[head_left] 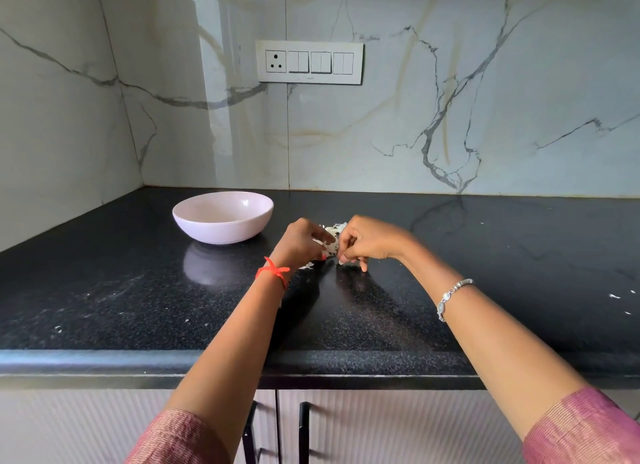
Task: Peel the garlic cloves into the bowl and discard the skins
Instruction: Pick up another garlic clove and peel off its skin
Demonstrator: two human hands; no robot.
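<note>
Papery white garlic point(331, 241) pinched between left hand point(300, 242) and right hand point(371, 242), both curled round it, low over the black counter point(381, 311) near the pink bowl point(221, 230). Looks light, brittle-skinned; probably best nipped at a loose edge of skin; likely slick once bare.

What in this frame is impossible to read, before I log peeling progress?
- Head view: the garlic is mostly covered by the left hand and right hand, so clove count and how much is peeled are unclear.
- Head view: the bowl floor is hidden behind its near wall, so any cloves there go unseen.
- Head view: the white flecks on the countertop are too small to identify.
</note>
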